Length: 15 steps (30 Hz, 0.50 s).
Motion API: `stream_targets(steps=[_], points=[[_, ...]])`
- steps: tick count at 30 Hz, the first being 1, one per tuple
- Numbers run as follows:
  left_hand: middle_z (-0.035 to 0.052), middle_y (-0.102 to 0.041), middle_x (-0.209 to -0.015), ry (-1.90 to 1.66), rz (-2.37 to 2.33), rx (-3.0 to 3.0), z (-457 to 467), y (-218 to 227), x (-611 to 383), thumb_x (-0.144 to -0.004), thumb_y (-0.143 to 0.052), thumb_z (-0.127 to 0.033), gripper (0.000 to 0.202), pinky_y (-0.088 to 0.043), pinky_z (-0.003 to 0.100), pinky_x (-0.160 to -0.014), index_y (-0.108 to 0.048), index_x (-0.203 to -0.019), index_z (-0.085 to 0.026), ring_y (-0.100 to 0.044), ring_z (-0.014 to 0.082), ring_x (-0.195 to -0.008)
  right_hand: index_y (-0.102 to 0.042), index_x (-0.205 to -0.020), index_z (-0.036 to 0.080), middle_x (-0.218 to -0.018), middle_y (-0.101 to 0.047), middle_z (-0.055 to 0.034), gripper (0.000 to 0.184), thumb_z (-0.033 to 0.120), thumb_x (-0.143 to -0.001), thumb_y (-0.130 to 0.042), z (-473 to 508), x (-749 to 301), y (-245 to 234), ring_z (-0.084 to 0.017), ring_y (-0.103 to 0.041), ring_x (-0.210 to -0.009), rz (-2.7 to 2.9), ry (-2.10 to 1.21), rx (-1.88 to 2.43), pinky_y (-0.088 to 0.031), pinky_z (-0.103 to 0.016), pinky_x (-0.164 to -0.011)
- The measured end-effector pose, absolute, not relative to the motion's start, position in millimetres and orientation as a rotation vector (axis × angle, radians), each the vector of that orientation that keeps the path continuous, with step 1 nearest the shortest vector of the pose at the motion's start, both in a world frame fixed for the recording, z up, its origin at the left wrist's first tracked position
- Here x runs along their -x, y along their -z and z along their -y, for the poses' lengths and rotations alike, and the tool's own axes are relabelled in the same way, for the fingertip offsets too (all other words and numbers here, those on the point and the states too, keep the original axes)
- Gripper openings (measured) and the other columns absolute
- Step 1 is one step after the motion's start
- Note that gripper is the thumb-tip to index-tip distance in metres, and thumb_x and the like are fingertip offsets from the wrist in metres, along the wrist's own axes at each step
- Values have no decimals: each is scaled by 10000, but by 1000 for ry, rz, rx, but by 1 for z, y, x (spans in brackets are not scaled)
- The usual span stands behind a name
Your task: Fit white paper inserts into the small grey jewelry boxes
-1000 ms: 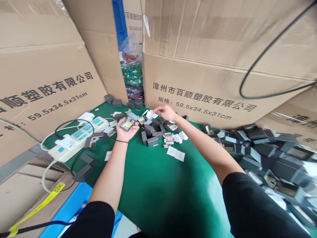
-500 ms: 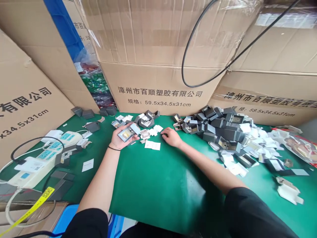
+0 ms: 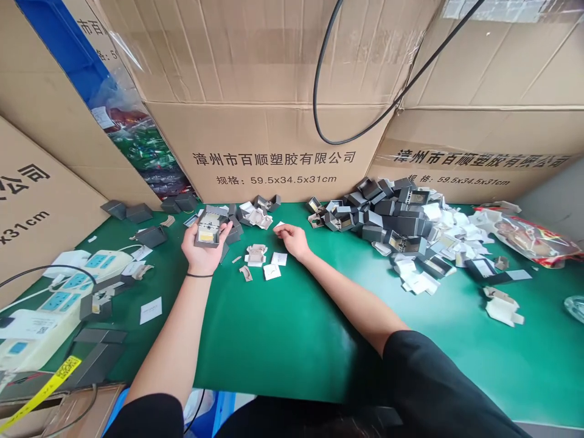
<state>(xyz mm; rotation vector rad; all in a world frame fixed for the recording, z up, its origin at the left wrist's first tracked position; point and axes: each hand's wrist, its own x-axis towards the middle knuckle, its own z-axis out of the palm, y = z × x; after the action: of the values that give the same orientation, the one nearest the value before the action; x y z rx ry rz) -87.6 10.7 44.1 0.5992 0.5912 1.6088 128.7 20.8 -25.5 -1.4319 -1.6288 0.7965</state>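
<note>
My left hand (image 3: 201,258) is closed around a small dark grey hinged box (image 3: 208,236). Its lid stands open, and a pale gold insert shows inside. My right hand (image 3: 294,241) hovers over or rests on the green table, fingers curled into a pinch. A bit of white shows at the fingertips; whether they grip it is unclear. Between the hands lie an unfolded white-grey card insert (image 3: 256,255), two small white cards (image 3: 272,272) and a curved scrap (image 3: 246,274). Behind them sit more grey boxes (image 3: 235,230) and another white insert (image 3: 260,219).
A large heap of grey boxes (image 3: 392,210) and white papers (image 3: 449,225) covers the right rear. Power strips (image 3: 68,295) with cables lie at left. Big cartons (image 3: 274,134) wall the back, a black cable (image 3: 316,91) hanging before them. A plastic food packet (image 3: 524,234) lies far right.
The view has shifted, so the scene sits further left. The box in my left hand has turned, its open side now facing me. My right hand has moved slightly away from me, past the small white cards.
</note>
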Motion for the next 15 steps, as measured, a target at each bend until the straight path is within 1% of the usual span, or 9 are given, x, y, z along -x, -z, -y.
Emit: stream_targets(steps=[2,4,6,7,8,10,11,12,15], points=[[36,-674,-791,-1512,-519,-612,-6,-46,86,-779,-458,-306,205,-509,455,-834,-611,-866,-203,-639,188,-696,-643,-999,132,-981,-682,-60,408,138,-832,-271,-21,-138,25,-148,-633,-818,1567,-734,1511,-504,-258,-752],[70,-665,-791,-1318,-483,-638,0,-47,85,-776,-446,-341,250,-534,448,-727,-617,-873,-188,-630,203,-647,-635,-997,133,-1003,-674,-64,407,152,-832,-263,-22,-145,21,-159,-622,-805,1532,-670,1570,-495,-267,-748],[122,-655,-777,-985,-528,-687,6,-47,83,-767,-433,-363,292,-531,449,-601,-624,-847,-159,-628,242,-602,-633,-998,143,-1037,-665,-58,404,151,-835,-263,-22,-149,18,-162,-613,-855,1526,-612,1607,-479,-264,-790],[149,-650,-771,-768,-566,-722,9,-47,81,-756,-442,-356,295,-523,453,-569,-629,-835,-143,-636,274,-608,-636,-996,149,-1050,-662,-52,399,146,-837,-270,-21,-151,17,-161,-605,-897,1534,-585,1620,-468,-258,-822],[170,-649,-770,-544,-599,-765,12,-45,77,-740,-464,-337,280,-519,459,-565,-635,-826,-131,-646,309,-640,-641,-989,157,-1058,-662,-43,390,139,-839,-282,-21,-153,16,-158,-595,-941,1547,-560,1630,-453,-250,-857],[188,-662,-808,-198,-626,-867,16,-42,67,-704,-521,-270,236,-523,467,-624,-653,-843,-133,-655,357,-750,-659,-961,175,-1055,-667,-25,364,121,-833,-323,-20,-156,14,-153,-576,-999,1586,-520,1653,-424,-234,-907],[184,-671,-837,-138,-625,-917,18,-39,62,-696,-540,-244,232,-526,462,-658,-664,-863,-142,-654,359,-786,-669,-941,183,-1049,-671,-19,352,109,-827,-345,-19,-158,14,-153,-571,-1010,1607,-508,1667,-416,-230,-920],[177,-678,-859,-160,-624,-954,18,-37,56,-699,-550,-234,238,-529,451,-677,-671,-884,-147,-656,349,-794,-679,-921,189,-1045,-673,-16,342,100,-819,-365,-19,-159,13,-157,-569,-1015,1626,-500,1685,-412,-231,-927],[163,-683,-890,-518,-657,-928,13,-30,47,-749,-541,-262,268,-548,402,-661,-671,-944,-132,-670,298,-738,-691,-913,205,-1053,-676,-8,329,106,-818,-392,-20,-162,13,-171,-570,-1020,1665,-509,1726,-429,-242,-909]])
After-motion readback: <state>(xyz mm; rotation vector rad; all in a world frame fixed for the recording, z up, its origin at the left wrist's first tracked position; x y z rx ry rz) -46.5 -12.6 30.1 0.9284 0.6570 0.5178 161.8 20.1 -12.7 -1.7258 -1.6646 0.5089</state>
